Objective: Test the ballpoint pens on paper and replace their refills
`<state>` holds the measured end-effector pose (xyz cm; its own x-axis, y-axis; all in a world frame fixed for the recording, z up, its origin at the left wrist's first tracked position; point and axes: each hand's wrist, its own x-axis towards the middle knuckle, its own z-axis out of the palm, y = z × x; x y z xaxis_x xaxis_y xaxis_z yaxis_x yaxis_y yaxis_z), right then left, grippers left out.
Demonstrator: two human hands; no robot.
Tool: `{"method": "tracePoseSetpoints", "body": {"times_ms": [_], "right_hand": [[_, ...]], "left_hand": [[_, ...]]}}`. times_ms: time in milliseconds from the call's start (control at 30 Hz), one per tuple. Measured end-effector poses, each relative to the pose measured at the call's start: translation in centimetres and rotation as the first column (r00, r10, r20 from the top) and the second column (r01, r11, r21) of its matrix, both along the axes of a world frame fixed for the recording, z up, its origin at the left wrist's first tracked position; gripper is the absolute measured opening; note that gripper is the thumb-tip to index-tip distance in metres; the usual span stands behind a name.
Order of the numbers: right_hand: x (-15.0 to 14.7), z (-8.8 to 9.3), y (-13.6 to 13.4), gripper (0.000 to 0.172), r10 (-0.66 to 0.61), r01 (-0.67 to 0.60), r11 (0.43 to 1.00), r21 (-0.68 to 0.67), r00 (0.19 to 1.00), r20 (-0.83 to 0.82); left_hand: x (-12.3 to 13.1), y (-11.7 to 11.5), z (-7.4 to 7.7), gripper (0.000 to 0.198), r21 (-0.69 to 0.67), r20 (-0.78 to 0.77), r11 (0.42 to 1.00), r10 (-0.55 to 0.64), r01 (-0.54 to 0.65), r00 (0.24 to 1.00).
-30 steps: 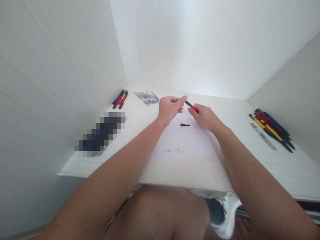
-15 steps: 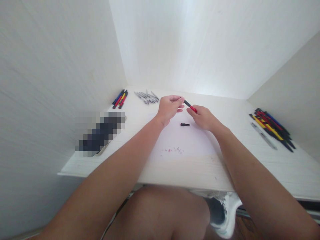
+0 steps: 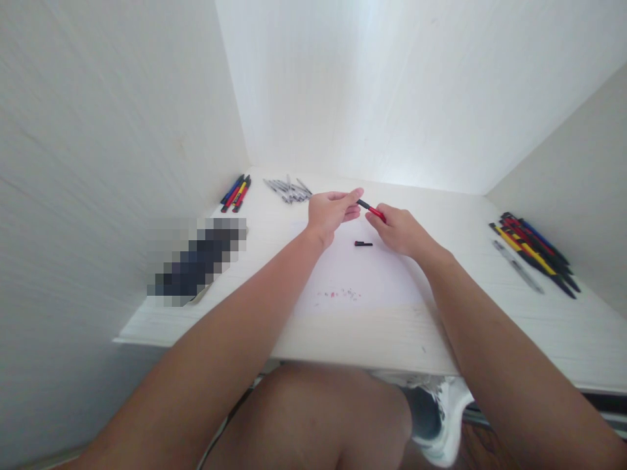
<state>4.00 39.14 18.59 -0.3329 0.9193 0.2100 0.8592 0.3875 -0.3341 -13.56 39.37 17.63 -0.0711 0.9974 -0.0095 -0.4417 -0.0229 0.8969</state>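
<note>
A pen (image 3: 374, 211) with a red barrel and black grip slants between my two hands above the paper. My right hand (image 3: 398, 228) is closed around the red end. My left hand (image 3: 333, 212) has its thumb and fingers at the black front end, where the tip is hidden. Just below the hands, a black pen cap (image 3: 363, 243) lies on the white sheet of paper (image 3: 362, 271). Small red and dark scribbles mark the lower part of that sheet.
Several red, yellow and blue pens (image 3: 533, 251) lie at the right, beside a clear pen (image 3: 518, 266). More coloured pens (image 3: 236, 194) and a pile of clear pens (image 3: 288, 190) lie at the back left. A blurred dark object (image 3: 196, 261) is at the left. White walls enclose the desk (image 3: 343, 336).
My left thumb has shifted and straightened slightly along the black end of the pen. My right hand keeps its hold on the red end, and the cap stays on the paper.
</note>
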Motion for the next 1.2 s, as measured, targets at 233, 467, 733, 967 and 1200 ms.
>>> {"method": "tracePoseSetpoints", "body": {"times_ms": [233, 467, 733, 967, 1200], "right_hand": [[-0.45, 0.11, -0.18, 0.032, 0.004, -0.005, 1.000, 0.010, 0.998, 0.065], [-0.38, -0.38, 0.32, 0.038, 0.042, -0.046, 0.997, -0.059, 0.996, -0.076], [-0.28, -0.44, 0.39, 0.037, 0.012, -0.013, 1.000, -0.015, 0.996, -0.091], [-0.54, 0.14, -0.16, 0.033, -0.020, 0.020, 0.999, 0.026, 1.000, 0.013], [-0.52, -0.14, 0.22, 0.038, -0.002, -0.002, 0.998, -0.055, 0.998, -0.068]], "left_hand": [[0.01, 0.14, -0.02, 0.024, -0.053, 0.075, 0.998, 0.023, -0.019, 0.997], [-0.25, 0.45, -0.17, 0.011, 0.066, 0.088, 0.996, -0.073, 0.067, 0.993], [0.10, 0.10, 0.15, 0.011, 0.078, 0.181, 0.994, -0.091, 0.078, 0.979], [-0.07, 0.40, 0.01, 0.024, -0.017, 0.132, 0.999, 0.034, -0.032, 0.991], [-0.21, 0.39, 0.12, 0.017, 0.089, 0.014, 0.996, -0.024, 0.023, 1.000]]}}
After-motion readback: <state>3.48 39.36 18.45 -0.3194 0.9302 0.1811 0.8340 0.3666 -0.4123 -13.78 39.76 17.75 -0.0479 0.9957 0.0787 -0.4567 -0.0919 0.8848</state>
